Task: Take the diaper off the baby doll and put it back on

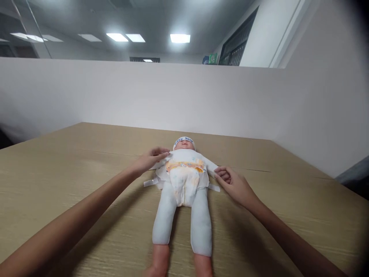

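A baby doll [182,154] lies on its back on the table, its head away from me and its legs towards me. It wears a white long-sleeved top, white leggings and a white cap with blue lettering. A diaper [184,184] with orange print covers its front, between the legs and up over the belly. Its side tabs stick out unfastened on both sides. My left hand [152,158] pinches at the doll's sleeve near the shoulder on the left, partly hiding that arm. My right hand [232,182] has thumb and fingers closed on the sleeve end of the other arm.
The wood-grain table [86,154] extends around the doll, with thin seams across it. A low white partition [144,96] rises behind its far edge. Beyond it are ceiling lights and a green package [212,58].
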The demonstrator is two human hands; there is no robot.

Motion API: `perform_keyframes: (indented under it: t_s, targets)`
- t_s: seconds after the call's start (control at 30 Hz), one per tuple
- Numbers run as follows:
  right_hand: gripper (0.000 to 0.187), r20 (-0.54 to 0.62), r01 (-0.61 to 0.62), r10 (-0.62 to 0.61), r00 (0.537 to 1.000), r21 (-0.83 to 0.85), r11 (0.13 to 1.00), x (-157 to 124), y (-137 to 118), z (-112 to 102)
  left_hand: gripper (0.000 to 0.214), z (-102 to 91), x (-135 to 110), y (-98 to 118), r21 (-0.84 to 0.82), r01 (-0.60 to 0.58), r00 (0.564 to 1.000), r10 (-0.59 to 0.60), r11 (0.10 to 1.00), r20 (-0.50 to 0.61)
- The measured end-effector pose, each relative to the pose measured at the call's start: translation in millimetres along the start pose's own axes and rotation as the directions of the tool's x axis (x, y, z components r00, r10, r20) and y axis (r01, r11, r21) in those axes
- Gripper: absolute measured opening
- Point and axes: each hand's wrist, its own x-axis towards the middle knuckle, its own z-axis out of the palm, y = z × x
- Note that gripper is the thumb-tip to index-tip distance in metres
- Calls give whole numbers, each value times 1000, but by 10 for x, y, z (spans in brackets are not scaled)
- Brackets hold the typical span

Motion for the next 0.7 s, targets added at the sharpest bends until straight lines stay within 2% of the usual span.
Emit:
perform_keyframes:
  t_s: [0.07, 0.13, 0.23, 0.3, 0.4, 0.5, 0.7]
  targets:
    - [32, -1, 33, -34, 999, -98, 995, -172, 81, -16, 46, 103, -70, 149, 126, -103, 994, 105, 987, -10]
    - [31, -16, 62, -66, 998, -181, 982, -301, 143, 12, 40, 281, -110, 292, 239, -243, 970, 241, 940, 38]
    - [31, -56, 97, -117, 992, -271, 958, -385, 219, 103, 34, 617, -85, 434, 433, -455, 890, 414, 778, 191]
    - [32, -66, 88, -110, 992, -275, 957, -391, 258, 158, 36, 820, -26, 461, 541, -530, 847, 439, 653, 299]
    - [33, -67, 6, -22, 998, -227, 974, -383, 287, 195, 40, 1019, 59, 418, 628, -551, 833, 401, 549, 381]
    - [31, -44, -92, 85, 995, -183, 979, -376, 282, 189, 42, 1086, 79, 344, 662, -546, 835, 396, 513, 382]
    - [31, -23, -116, 113, 993, -186, 976, -381, 290, 178, 49, 1040, 35, 288, 637, -513, 857, 385, 576, 342]
